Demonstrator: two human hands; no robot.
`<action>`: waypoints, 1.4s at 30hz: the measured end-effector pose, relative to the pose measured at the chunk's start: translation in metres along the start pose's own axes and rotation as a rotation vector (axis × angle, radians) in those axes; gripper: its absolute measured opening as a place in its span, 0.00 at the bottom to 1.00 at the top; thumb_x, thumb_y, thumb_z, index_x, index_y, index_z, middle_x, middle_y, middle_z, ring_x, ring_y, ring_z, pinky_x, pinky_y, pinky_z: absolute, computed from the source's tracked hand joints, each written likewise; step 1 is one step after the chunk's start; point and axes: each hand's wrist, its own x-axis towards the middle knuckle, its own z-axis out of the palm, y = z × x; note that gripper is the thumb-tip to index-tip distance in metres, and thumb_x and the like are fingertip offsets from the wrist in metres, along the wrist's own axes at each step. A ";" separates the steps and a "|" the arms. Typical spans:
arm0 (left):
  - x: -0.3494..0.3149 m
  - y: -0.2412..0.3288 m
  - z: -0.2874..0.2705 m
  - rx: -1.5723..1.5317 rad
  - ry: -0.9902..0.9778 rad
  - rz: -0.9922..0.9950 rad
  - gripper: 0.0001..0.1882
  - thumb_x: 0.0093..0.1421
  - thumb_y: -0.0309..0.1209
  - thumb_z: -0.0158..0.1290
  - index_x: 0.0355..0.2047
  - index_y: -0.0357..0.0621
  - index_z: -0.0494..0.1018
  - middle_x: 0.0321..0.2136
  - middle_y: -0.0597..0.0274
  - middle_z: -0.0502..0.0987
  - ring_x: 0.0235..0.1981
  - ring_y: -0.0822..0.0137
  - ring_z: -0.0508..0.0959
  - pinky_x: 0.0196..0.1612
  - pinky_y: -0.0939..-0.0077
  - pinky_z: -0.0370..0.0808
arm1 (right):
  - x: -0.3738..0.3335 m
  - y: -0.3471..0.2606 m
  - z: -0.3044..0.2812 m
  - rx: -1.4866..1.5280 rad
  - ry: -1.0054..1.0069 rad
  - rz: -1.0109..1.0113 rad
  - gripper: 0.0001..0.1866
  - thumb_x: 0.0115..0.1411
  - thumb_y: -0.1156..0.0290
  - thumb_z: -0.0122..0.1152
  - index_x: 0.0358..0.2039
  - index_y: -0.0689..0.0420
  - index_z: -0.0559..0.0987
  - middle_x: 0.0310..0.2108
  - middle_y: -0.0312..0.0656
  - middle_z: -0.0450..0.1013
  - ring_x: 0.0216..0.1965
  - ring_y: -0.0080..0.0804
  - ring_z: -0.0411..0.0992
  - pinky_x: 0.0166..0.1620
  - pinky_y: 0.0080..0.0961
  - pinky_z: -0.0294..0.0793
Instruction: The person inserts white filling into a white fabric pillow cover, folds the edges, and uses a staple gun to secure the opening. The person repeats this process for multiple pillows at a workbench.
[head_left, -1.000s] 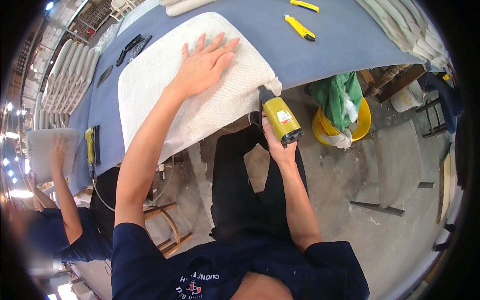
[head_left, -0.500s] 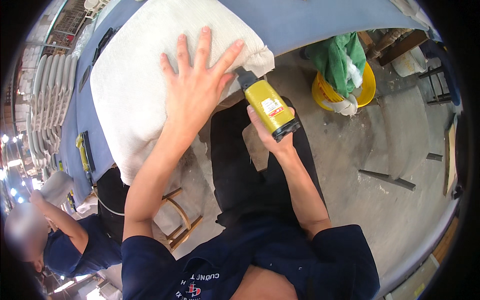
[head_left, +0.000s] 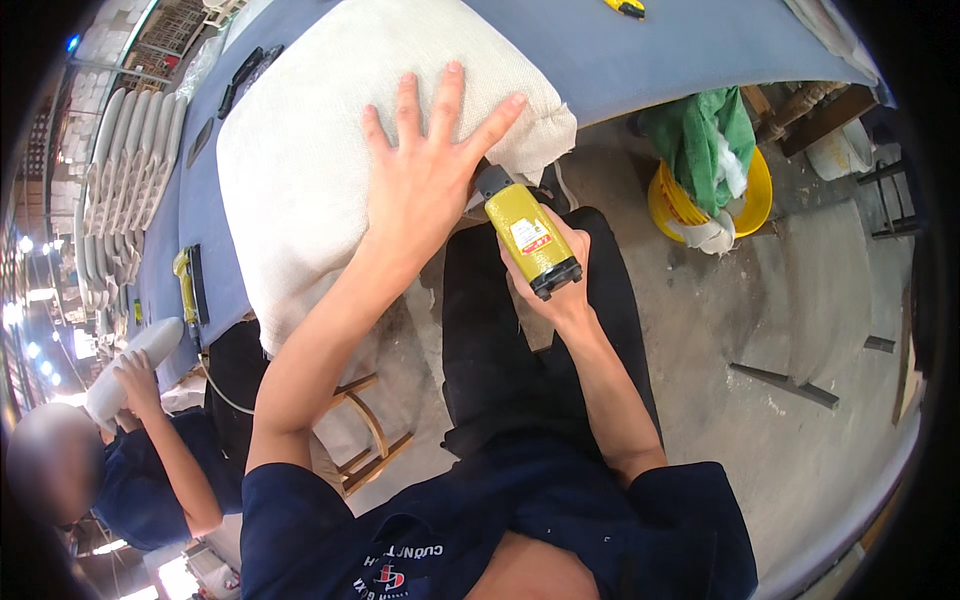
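Observation:
My left hand (head_left: 430, 170) lies flat, fingers spread, on a white fabric cushion (head_left: 300, 170) that rests on the blue-grey table (head_left: 650, 50) and overhangs its near edge. My right hand (head_left: 555, 285) grips a yellow hand-held power tool (head_left: 528, 238), its dark nose pointed up at the cushion's near corner just under my left palm. Whether the nose touches the fabric is hidden by my left hand. My dark trousers (head_left: 510, 340) are below.
A yellow bucket (head_left: 710, 205) with green and white cloth stands on the concrete floor to the right. Another yellow tool (head_left: 185, 285) lies on the table at left, where a seated person (head_left: 150, 450) holds a white piece. White pieces are stacked far left. A wooden stool (head_left: 365, 440) stands beside me.
The view has closed in on the cushion. My right hand has brought the yellow tool up from beside the cushion to its near corner, under my left palm, which stays flat on the fabric.

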 end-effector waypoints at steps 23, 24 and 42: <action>-0.021 -0.009 -0.006 -0.074 -0.045 -0.089 0.35 0.70 0.47 0.56 0.75 0.83 0.60 0.78 0.56 0.57 0.73 0.35 0.61 0.67 0.22 0.60 | 0.007 -0.007 -0.003 0.077 0.140 0.073 0.15 0.58 0.75 0.74 0.43 0.68 0.83 0.35 0.48 0.86 0.36 0.37 0.87 0.41 0.26 0.82; -0.020 -0.009 -0.005 -0.067 -0.034 -0.090 0.37 0.67 0.45 0.59 0.75 0.83 0.61 0.77 0.56 0.57 0.73 0.36 0.62 0.66 0.22 0.62 | 0.006 -0.008 -0.003 0.060 0.113 0.066 0.16 0.57 0.75 0.74 0.44 0.68 0.83 0.35 0.48 0.86 0.36 0.37 0.87 0.41 0.26 0.82; -0.025 -0.012 0.002 0.035 -0.055 -0.039 0.49 0.61 0.38 0.66 0.77 0.84 0.55 0.76 0.49 0.59 0.72 0.31 0.62 0.63 0.18 0.64 | -0.007 -0.003 0.024 0.091 0.025 -0.039 0.16 0.51 0.74 0.76 0.38 0.64 0.79 0.25 0.47 0.79 0.25 0.44 0.81 0.30 0.27 0.76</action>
